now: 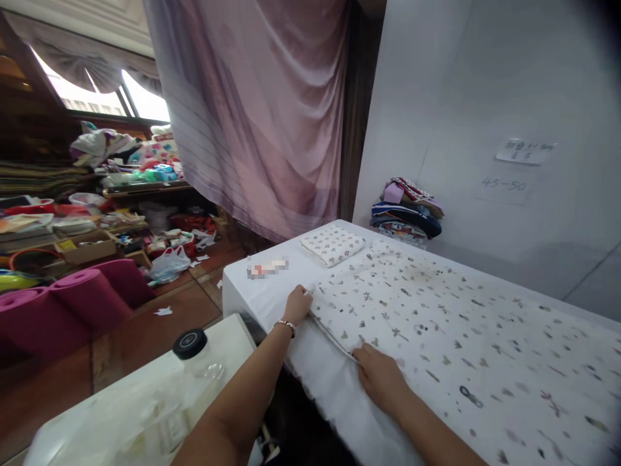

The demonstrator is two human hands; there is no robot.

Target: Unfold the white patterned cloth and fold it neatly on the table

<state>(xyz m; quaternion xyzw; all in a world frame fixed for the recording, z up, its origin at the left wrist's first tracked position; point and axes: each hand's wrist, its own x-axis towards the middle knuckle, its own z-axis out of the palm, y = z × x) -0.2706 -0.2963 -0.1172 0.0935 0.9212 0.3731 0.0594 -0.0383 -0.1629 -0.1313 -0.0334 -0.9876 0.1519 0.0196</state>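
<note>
A white quilt (pixel 427 310) with a small leaf and dragonfly print lies spread over the white-sheeted bed (pixel 257 298). My left hand (pixel 297 304), with a bracelet at its wrist, is closed on the quilt's corner nearest the pillow end. Farther along the same edge, my right hand (pixel 378 375) pinches the hem. Between the two hands the edge runs fairly straight. Beyond my left hand, a small patterned pillow (pixel 332 244) rests flat at the head of the bed. A blurred-out patch (pixel 266 266) sits on the sheet to its left.
A white side table (pixel 97 401) with a clear, black-lidded jar (pixel 190 344) stands at the left. Folded cloths (pixel 406 210) are stacked by the wall. A pink curtain (pixel 262 116) hangs behind. Rolled pink mats (pixel 92 298) and clutter cover the floor farther left.
</note>
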